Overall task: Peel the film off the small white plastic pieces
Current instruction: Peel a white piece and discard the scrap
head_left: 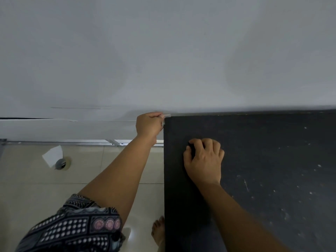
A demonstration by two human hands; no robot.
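Note:
My left hand (149, 125) is curled at the far left corner of a black table (272, 160), against the white wall. It pinches a small white plastic piece (167, 116) that pokes out right at that corner; whether film is on it is too small to tell. My right hand (204, 160) rests on the black tabletop with its fingers curled under. I cannot see anything held in the right hand.
The white wall (163, 51) fills the upper half. Left of the table is a beige tiled floor (36, 188) with a round metal drain (61, 163), a scrap of white paper (52, 155) and a metal rail (72, 142) along the wall base. A bare foot (158, 230) stands beside the table.

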